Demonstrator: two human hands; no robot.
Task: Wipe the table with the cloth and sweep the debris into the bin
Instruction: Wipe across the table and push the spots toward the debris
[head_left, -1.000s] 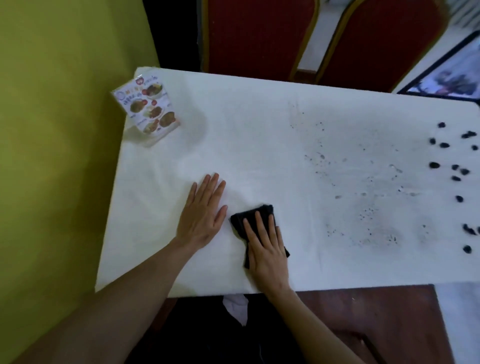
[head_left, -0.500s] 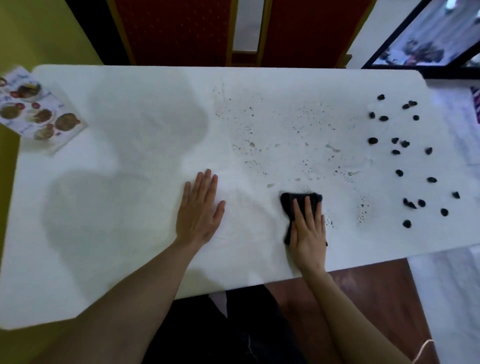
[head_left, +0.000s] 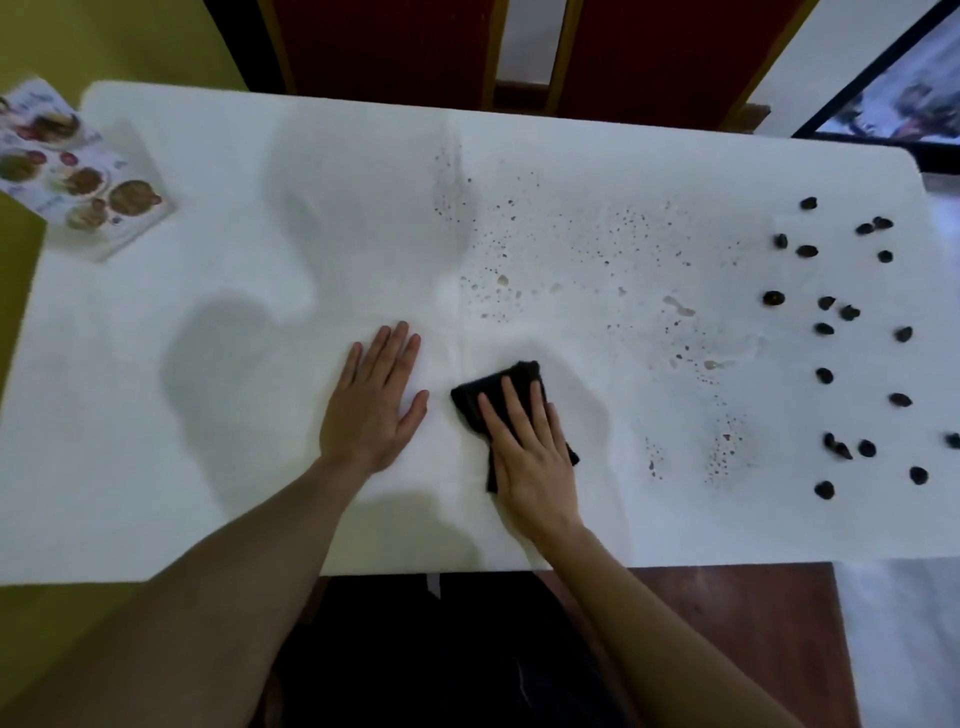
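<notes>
A folded black cloth (head_left: 485, 387) lies on the white table (head_left: 208, 364) near its front edge. My right hand (head_left: 530, 447) presses flat on the cloth with straight fingers. Just to its left, my left hand (head_left: 371, 402) rests flat on the bare table, fingers spread. Small dark specks and wet spots (head_left: 571, 249) are scattered over the middle of the table. Several larger dark pieces of debris (head_left: 831, 312) lie on the right part. No bin is in view.
A picture menu card (head_left: 78, 171) lies at the table's far left corner beside a yellow-green wall (head_left: 104, 36). Two red chairs (head_left: 389, 47) stand behind the table. A dark wooden floor (head_left: 727, 623) shows below the front edge.
My right hand slid the cloth to the right and then back left, close to my left hand. The left hand has stayed flat on the table. The view shifted right.
</notes>
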